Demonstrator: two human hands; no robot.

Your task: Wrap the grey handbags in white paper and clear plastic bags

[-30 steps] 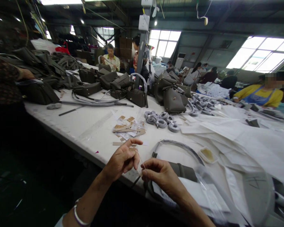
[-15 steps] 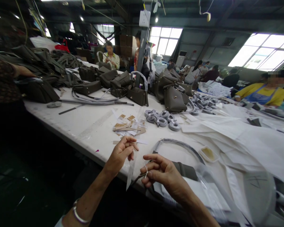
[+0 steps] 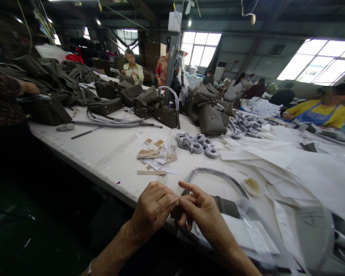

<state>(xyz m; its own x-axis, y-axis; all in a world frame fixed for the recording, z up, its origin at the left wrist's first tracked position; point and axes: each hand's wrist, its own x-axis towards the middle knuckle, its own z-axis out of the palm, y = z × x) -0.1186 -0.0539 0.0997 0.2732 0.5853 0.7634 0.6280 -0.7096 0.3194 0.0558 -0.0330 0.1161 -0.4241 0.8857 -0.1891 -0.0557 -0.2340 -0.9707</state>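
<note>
My left hand and my right hand meet at the table's near edge, fingertips pinched together. What sits between the left fingertips is too small to make out. The right thumb and fingers pinch a thin white string, mostly hidden now, while the index finger stretches out. Just behind the hands lies a dark bag with a plastic-wrapped handle arching over the table. Beyond my left hand is a beige strip, near a pile of tags and paper strips.
Coiled wrapped straps lie past the hands, with dark bags behind them. A small plastic tray and white sheets are on the right. One person's hand rests at a bag on the left; other people sit farther back.
My left hand has moved right and down to meet my right hand, and its clear strip is out of sight. A person in red now shows beside the post.
</note>
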